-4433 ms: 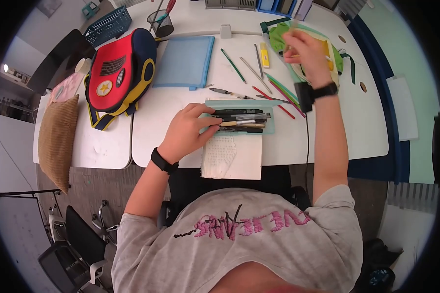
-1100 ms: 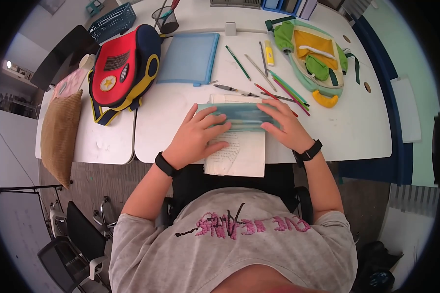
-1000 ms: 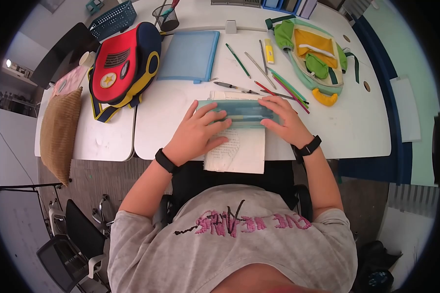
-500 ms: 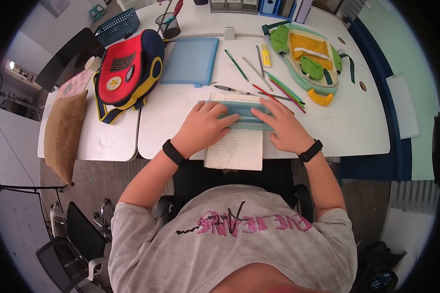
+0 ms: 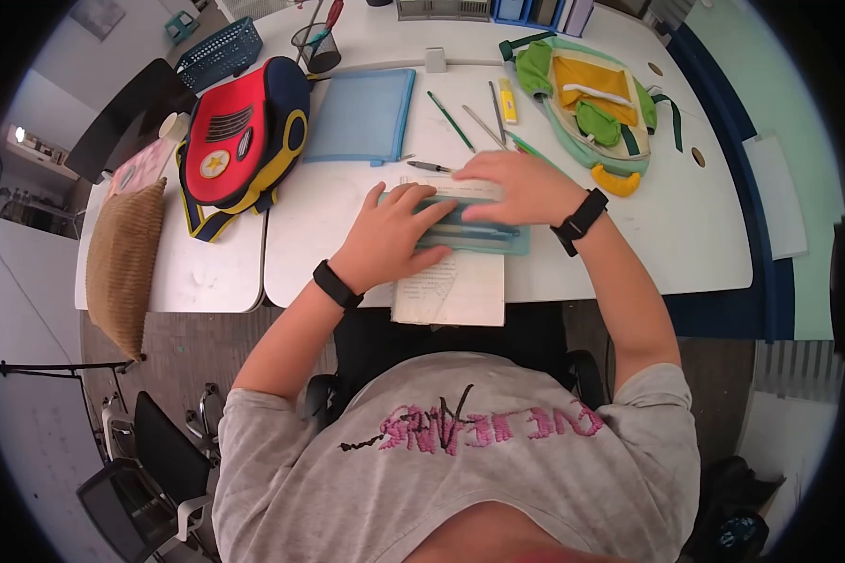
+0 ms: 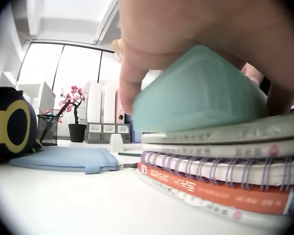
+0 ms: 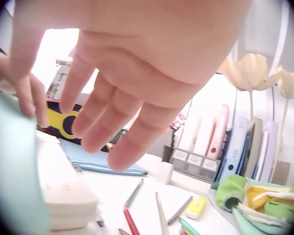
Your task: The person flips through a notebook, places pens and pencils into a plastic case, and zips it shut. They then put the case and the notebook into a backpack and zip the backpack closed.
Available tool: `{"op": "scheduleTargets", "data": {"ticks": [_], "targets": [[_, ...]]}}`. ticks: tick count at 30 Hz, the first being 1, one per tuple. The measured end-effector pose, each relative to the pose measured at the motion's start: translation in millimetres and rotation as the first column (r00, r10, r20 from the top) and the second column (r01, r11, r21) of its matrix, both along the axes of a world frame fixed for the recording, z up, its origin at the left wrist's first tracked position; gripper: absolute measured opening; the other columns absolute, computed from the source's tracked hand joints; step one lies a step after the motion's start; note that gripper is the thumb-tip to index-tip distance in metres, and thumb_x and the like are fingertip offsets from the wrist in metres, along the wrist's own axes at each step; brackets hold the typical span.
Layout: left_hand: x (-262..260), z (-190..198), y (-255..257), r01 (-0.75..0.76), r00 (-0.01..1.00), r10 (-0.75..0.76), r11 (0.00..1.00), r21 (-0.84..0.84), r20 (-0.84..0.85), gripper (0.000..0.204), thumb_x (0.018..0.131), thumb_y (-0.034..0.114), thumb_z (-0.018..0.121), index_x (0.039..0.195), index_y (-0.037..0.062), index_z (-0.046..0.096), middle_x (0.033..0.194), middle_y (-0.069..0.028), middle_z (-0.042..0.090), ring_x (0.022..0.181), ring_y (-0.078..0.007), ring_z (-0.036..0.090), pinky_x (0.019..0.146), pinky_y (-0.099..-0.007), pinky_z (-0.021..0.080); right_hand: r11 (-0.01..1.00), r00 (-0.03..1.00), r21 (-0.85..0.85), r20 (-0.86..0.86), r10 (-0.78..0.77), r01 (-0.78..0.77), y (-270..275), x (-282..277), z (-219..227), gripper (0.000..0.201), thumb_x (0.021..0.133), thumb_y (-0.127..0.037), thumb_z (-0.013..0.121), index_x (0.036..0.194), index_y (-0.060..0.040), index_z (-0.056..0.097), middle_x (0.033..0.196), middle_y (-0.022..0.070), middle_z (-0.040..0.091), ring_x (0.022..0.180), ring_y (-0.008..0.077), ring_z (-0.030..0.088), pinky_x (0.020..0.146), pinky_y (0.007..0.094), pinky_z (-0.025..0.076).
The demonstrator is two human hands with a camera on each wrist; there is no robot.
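A translucent teal pencil case [image 5: 486, 241], its lid down, lies on a stack of books [image 6: 220, 169] at the table's front edge. My left hand [image 5: 385, 235] holds its left part, fingers over the far side and thumb along the near side. Above the case's right part, my right hand [image 5: 526, 188] is raised with fingers extended, nothing in them; in the right wrist view the fingers [image 7: 130, 132] point down, apart from the case. Beyond the stack lie a black pen [image 5: 428, 166], a dark green pencil [image 5: 452, 120] and a yellow tube-like item [image 5: 507, 100].
A red and navy backpack [image 5: 230, 150] and a blue zip pouch [image 5: 361, 117] are at left. A green and yellow backpack [image 5: 596, 103] lies at right. Behind stand a mesh pen cup [image 5: 317, 49] and a blue basket [image 5: 220, 53]. A brown cushion [image 5: 122, 263] leans at the left edge.
Earlier the case stood open with pens inside, and the right hand was near the green backpack. Both hands then lay on the lowered lid; now the right hand has lifted off and moved inward.
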State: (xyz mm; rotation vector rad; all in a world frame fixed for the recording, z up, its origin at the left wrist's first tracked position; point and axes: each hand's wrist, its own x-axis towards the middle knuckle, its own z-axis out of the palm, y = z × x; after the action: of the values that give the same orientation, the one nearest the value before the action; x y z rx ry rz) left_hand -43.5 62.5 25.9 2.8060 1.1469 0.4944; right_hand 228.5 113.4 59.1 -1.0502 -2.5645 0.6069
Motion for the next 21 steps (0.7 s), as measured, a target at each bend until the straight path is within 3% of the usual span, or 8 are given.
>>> {"op": "scheduleTargets", "data": {"ticks": [1,5,10,16,19,21], "targets": [[-3,-2,2,-0.003,1.0,0.003,1.0,-0.002,-0.002,0.062,0.087,0.048,0.078,0.14,0.0219,0.064,0.14,-0.0114,0.059,0.135,-0.0323,0.053,0.105,-0.0565,0.043,0.994,0.986,0.008,0.125,0.109,-0.111,-4,-6,3,0.058,0.088,-0.039,0.079,0.134,-0.0073,0.067,0.128,0.0133,0.068,0.114,0.0293,0.067,0.095,0.0378,0.055],[-10,-14,11,0.026,1.0,-0.025,0.999,-0.034,0.015,0.066,0.086,0.051,0.079,0.144,0.0258,0.063,0.138,-0.0137,0.059,0.129,-0.0363,0.055,0.105,-0.0527,0.045,0.994,0.954,0.047,0.288,0.083,-0.1,-28,-22,0,0.067,0.084,-0.039,0.079,0.14,-0.0057,0.061,0.126,0.0122,0.07,0.111,0.0295,0.068,0.092,0.039,0.057],[-9,-15,8,0.011,1.0,-0.012,0.999,-0.036,-0.02,0.067,0.083,0.054,0.08,0.143,0.0277,0.064,0.134,-0.0135,0.059,0.124,-0.0355,0.056,0.099,-0.0492,0.047,0.979,0.889,0.121,0.449,0.095,-0.166,-35,-29,-4,0.075,0.084,-0.036,0.076,0.141,0.0065,0.053,0.13,0.0202,0.067,0.103,0.0317,0.072,0.085,0.0397,0.059],[-11,-14,-3,-0.01,1.0,0.01,0.999,-0.038,-0.003,0.063,0.083,0.053,0.081,0.14,0.028,0.066,0.131,-0.0124,0.06,0.119,-0.0335,0.057,0.095,-0.0476,0.048,0.946,0.862,0.129,0.462,0.208,-0.298,-30,-25,-4,0.076,0.085,-0.036,0.075,0.143,0.0068,0.05,0.136,0.0285,0.063,0.099,0.0331,0.073,0.082,0.041,0.06],[-11,-16,-3,-0.021,1.0,0.021,1.0,-0.022,0.016,0.062,0.083,0.052,0.081,0.138,0.0281,0.067,0.13,-0.0119,0.06,0.117,-0.0325,0.057,0.094,-0.0466,0.048,0.942,0.853,0.144,0.481,0.201,-0.304,-30,-28,-3,0.076,0.085,-0.035,0.075,0.143,0.0073,0.05,0.135,0.0288,0.064,0.098,0.0332,0.073,0.082,0.0404,0.06],[-12,-15,-3,-0.006,1.0,0.006,1.0,0.012,0.024,0.065,0.082,0.051,0.082,0.138,0.0221,0.066,0.127,-0.0124,0.062,0.115,-0.0326,0.059,0.094,-0.0461,0.049,0.942,0.857,0.165,0.481,0.183,-0.294,-31,-28,-4,0.075,0.084,-0.036,0.076,0.141,0.0059,0.052,0.132,0.0265,0.065,0.097,0.0328,0.073,0.08,0.0405,0.06]]}}
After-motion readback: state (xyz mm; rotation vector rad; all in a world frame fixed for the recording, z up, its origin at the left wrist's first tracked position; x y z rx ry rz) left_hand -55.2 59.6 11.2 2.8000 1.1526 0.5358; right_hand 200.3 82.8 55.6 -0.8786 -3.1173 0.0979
